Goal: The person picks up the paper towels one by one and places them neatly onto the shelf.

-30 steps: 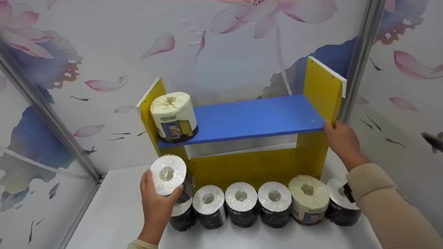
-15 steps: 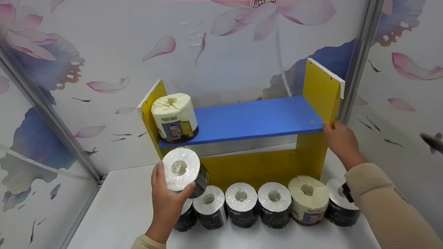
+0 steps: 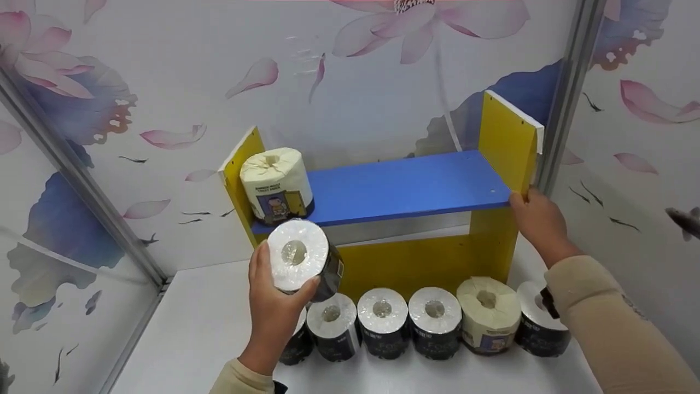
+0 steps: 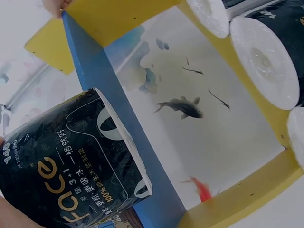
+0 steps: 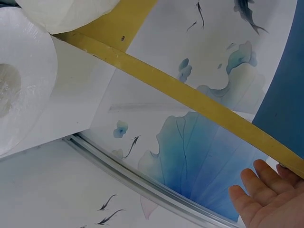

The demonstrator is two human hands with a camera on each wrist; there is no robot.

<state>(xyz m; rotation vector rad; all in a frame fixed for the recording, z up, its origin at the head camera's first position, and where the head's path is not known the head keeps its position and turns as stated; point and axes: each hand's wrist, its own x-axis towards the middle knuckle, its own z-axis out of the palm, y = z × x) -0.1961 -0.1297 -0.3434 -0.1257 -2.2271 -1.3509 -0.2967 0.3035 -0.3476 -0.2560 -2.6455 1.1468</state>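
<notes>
My left hand (image 3: 279, 298) grips a toilet paper roll (image 3: 298, 255) with a black wrapper and white top, thumb on one side and fingers on the other. The roll is raised and tilted, overlapping the front edge of the blue shelf board (image 3: 394, 186) in the head view. Its gold lettering shows in the left wrist view, where the black wrapper (image 4: 66, 161) fills the lower left. On the right, my right hand (image 3: 541, 221) holds the yellow side panel (image 3: 506, 142) at the board's end; three fingers (image 5: 256, 190) extend past the panel's outer face. A cream-wrapped roll (image 3: 276, 183) stands at the board's left end.
Below the board, a row of rolls stands on the white table (image 3: 180, 328), among them a black-wrapped roll (image 3: 381, 323) and a cream roll (image 3: 488, 314). A yellow lower panel (image 3: 404, 262) lies behind them. Flower-patterned walls (image 3: 372, 98) enclose the back and sides.
My left hand has carried the black-wrapped roll up and to the right, away from the left end of the row towards the shelf board. The right hand stays at the side panel.
</notes>
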